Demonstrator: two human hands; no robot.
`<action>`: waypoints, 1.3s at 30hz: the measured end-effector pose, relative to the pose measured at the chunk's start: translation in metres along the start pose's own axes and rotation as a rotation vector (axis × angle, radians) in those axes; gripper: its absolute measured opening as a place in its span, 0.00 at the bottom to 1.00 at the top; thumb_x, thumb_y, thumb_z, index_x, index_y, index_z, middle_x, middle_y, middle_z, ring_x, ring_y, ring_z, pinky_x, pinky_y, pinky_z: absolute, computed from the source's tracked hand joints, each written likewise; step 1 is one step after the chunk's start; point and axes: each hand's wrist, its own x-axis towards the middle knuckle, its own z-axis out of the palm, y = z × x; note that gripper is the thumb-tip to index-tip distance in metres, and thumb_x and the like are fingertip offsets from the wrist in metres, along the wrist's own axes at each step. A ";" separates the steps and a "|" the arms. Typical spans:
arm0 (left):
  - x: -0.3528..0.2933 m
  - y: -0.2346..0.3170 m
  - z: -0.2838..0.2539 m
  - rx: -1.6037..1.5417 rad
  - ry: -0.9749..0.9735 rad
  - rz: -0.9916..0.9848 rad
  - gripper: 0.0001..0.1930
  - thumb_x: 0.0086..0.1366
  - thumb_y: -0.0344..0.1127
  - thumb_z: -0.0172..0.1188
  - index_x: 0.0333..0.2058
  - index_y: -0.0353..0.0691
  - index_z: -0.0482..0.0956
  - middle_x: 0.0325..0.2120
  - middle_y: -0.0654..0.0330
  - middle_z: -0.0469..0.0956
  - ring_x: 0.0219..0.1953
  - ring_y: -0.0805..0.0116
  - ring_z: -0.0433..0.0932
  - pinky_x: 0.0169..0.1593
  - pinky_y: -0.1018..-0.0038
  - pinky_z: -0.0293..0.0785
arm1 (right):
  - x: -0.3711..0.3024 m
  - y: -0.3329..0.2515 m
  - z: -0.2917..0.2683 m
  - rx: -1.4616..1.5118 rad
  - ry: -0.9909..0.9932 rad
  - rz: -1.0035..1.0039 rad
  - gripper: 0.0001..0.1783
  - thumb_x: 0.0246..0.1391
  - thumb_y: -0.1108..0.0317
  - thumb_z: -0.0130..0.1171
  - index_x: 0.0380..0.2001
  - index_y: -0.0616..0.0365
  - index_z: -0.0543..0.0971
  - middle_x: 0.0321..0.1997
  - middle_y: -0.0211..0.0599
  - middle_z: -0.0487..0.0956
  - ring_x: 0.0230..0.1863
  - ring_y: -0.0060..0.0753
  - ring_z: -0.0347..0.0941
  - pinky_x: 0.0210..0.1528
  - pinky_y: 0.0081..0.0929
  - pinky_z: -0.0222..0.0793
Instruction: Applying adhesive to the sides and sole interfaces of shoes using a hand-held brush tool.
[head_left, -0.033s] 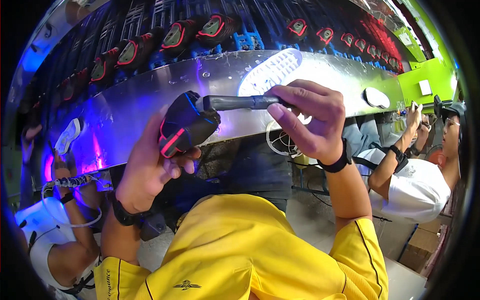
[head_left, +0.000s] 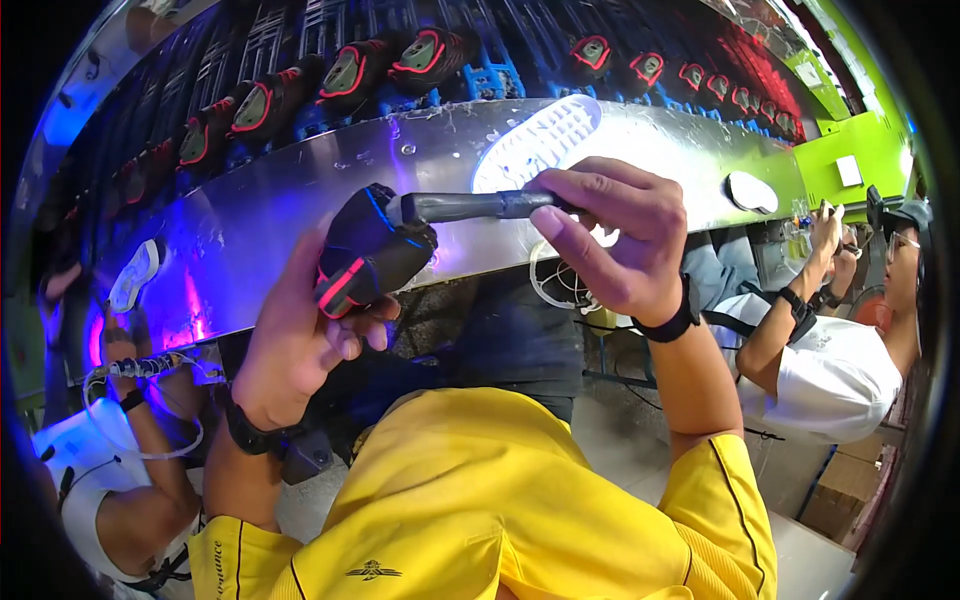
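Note:
My left hand is closed around a black shoe upper with red and blue trim, held up above the near edge of the metal bench. In my right hand is a dark-handled brush, pinched between thumb and fingers and lying nearly level. Its head end meets the shoe upper's upper right side; the bristles are hard to make out. Beyond the brush, a white shoe sole lies on the bench with its gridded face up.
Dark shoes with red edging line the rack behind the metal bench. A smaller white sole lies to the right. Co-workers in white shirts sit at right and left; another white sole is near the left one.

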 end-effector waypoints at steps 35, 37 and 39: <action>0.019 -0.039 -0.001 -0.403 -0.385 -0.169 0.28 0.77 0.52 0.49 0.63 0.34 0.70 0.40 0.40 0.77 0.34 0.52 0.82 0.34 0.69 0.82 | -0.056 0.033 0.012 0.272 0.016 0.581 0.11 0.63 0.68 0.68 0.42 0.66 0.88 0.28 0.31 0.83 0.32 0.19 0.74 0.35 0.22 0.68; 0.029 -0.047 -0.006 -0.065 -0.079 0.077 0.31 0.77 0.53 0.48 0.63 0.30 0.74 0.44 0.41 0.83 0.40 0.51 0.85 0.44 0.59 0.84 | -0.056 0.026 0.014 0.284 0.027 0.702 0.10 0.62 0.69 0.69 0.40 0.67 0.88 0.28 0.33 0.84 0.30 0.19 0.75 0.33 0.23 0.69; 0.041 -0.031 0.016 -0.308 -0.244 -0.011 0.29 0.77 0.50 0.47 0.61 0.30 0.75 0.47 0.42 0.84 0.42 0.53 0.86 0.49 0.58 0.84 | -0.060 0.025 0.012 0.133 0.018 0.558 0.10 0.60 0.70 0.70 0.39 0.67 0.88 0.27 0.37 0.84 0.28 0.21 0.76 0.32 0.23 0.69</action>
